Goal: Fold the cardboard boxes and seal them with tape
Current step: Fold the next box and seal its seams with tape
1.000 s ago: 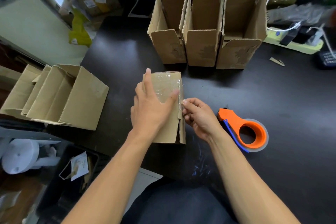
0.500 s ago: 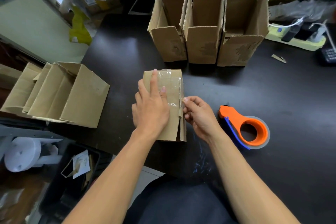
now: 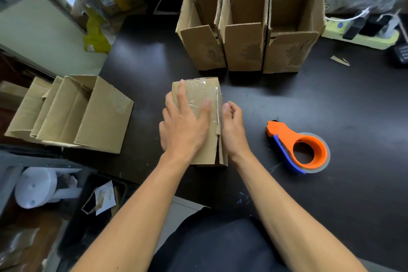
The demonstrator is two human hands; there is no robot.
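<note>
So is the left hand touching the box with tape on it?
Touching: the head view shows the left hand lying flat on the taped box.
</note>
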